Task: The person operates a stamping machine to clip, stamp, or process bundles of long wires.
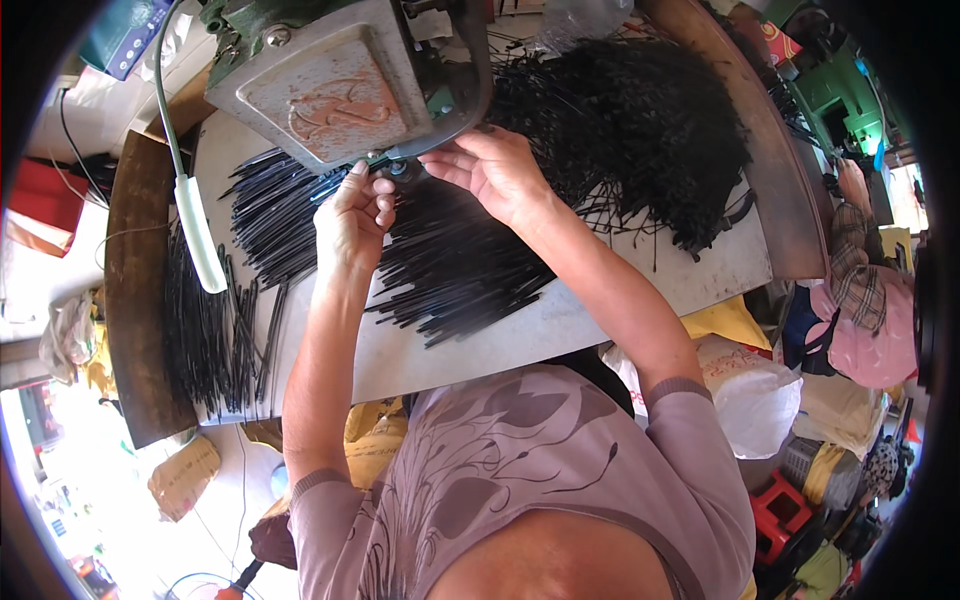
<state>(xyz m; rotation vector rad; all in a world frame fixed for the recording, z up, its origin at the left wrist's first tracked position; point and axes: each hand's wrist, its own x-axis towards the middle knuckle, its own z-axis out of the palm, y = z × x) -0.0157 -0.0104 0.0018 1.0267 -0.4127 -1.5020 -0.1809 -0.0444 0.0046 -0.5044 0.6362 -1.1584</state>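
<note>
At the underside of a grey and green machine (345,95) with a worn orange emblem, both my hands are raised close together. My left hand (350,215) is closed, thumb and fingers pressed together just below the machine's lower edge. Whatever it pinches is too small to make out. To its right, my right hand (497,178) has its fingers drawn together beside the machine's dark working part (402,168); what they grip is hidden. Bundles of thin black strips (270,220) lie behind and left of my left hand. More black strips (460,275) spread beneath my right wrist.
A large tangled heap of black strips (640,120) covers the right of the pale tabletop (730,240). Loose strips (205,330) lie at the left by a wooden rim (148,290). A white-sleeved lamp (200,235) hangs there. At right, another person (870,320) works at a green machine (840,105).
</note>
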